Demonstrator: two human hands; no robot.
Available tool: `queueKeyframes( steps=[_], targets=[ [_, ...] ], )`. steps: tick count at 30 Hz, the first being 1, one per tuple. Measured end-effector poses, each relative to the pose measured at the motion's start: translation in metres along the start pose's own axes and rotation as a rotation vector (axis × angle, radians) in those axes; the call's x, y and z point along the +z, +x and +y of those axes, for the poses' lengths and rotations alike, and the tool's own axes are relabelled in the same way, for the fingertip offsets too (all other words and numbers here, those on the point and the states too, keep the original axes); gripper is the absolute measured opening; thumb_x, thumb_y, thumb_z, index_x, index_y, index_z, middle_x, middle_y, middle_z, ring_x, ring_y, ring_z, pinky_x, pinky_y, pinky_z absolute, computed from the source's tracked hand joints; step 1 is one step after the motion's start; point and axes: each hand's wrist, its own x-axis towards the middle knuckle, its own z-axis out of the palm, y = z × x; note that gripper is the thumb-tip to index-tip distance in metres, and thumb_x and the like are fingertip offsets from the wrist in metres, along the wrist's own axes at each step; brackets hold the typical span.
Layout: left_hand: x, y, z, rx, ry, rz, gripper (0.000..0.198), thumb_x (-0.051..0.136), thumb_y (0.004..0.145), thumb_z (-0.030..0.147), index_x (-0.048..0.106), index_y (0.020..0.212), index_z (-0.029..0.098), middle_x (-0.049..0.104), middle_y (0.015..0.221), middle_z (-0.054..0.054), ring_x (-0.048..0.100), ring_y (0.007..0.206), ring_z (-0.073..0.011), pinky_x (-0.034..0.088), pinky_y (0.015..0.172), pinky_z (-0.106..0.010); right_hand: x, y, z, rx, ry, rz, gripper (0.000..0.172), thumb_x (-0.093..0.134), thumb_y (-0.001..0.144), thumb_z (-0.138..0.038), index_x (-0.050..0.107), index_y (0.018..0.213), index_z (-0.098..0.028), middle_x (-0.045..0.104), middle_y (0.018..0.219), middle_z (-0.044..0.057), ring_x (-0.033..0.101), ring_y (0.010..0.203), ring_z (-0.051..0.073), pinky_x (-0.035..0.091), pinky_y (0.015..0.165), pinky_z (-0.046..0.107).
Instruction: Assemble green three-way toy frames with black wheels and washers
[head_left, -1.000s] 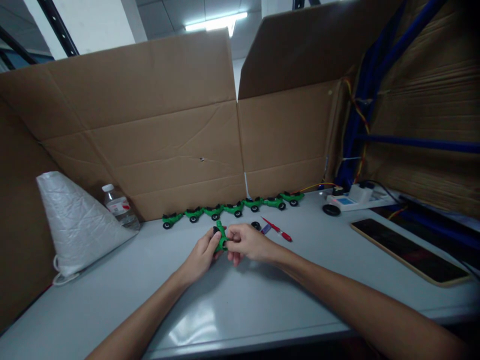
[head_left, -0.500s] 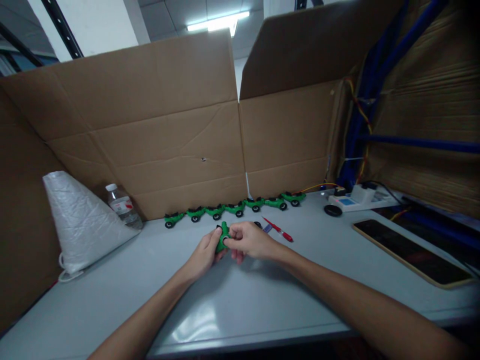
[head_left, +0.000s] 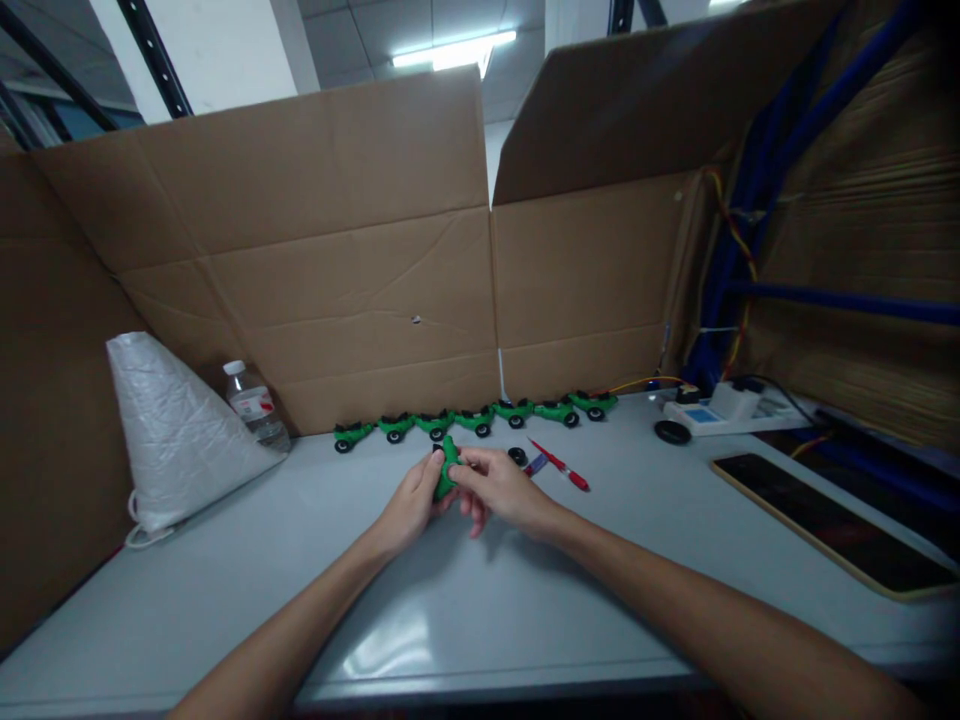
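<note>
My left hand point(head_left: 411, 503) is closed around a small green toy vehicle body point(head_left: 449, 470), held just above the table in front of me. My right hand point(head_left: 501, 488) pinches the same piece from the right, thumb and forefinger against its side. The fingers cover much of it, and whether a small part sits under them I cannot make out. Just behind my right hand lie a black toy wheel point(head_left: 517, 456), a small blue-purple item point(head_left: 537, 464) and a red screwdriver point(head_left: 564, 467).
A row of several green toy vehicles point(head_left: 472, 423) with black wheels stands along the cardboard wall point(head_left: 360, 300). A white bag point(head_left: 176, 450) and a water bottle point(head_left: 256, 408) are at the left. To the right are a phone point(head_left: 825, 520), a power strip point(head_left: 739, 412) and a black ring point(head_left: 673, 432).
My right hand's fingers have shifted slightly on the green toy body, and the wheel behind them shows more. The whole view has moved a little; my left hand keeps its hold.
</note>
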Motion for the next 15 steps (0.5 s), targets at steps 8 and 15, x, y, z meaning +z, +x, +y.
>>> queueKeyframes(
  steps=[8, 15],
  targets=[
    [-0.0044, -0.0025, -0.0061, 0.079, 0.150, 0.157, 0.050, 0.035, 0.107, 0.062, 0.056, 0.093, 0.018, 0.056, 0.074, 0.001, 0.051, 0.070, -0.0162, 0.042, 0.072, -0.029, 0.0013, -0.0009, -0.0062, -0.004, -0.035, 0.021, 0.040, 0.066, 0.089, -0.059, 0.060, 0.082, -0.020, 0.059, 0.058, -0.006, 0.046, 0.037, 0.008, 0.040, 0.030, 0.018],
    [-0.0058, -0.0042, -0.0008, 0.033, -0.005, 0.176, 0.052, 0.045, 0.103, 0.065, 0.054, 0.125, 0.020, 0.061, 0.098, -0.003, 0.057, 0.086, -0.0174, 0.048, 0.080, -0.029, 0.0030, 0.0011, -0.0056, 0.052, 0.068, -0.014, 0.038, 0.065, 0.089, -0.058, 0.054, 0.085, -0.022, 0.060, 0.060, -0.006, 0.049, 0.039, 0.008, 0.045, 0.034, 0.019]
  ],
)
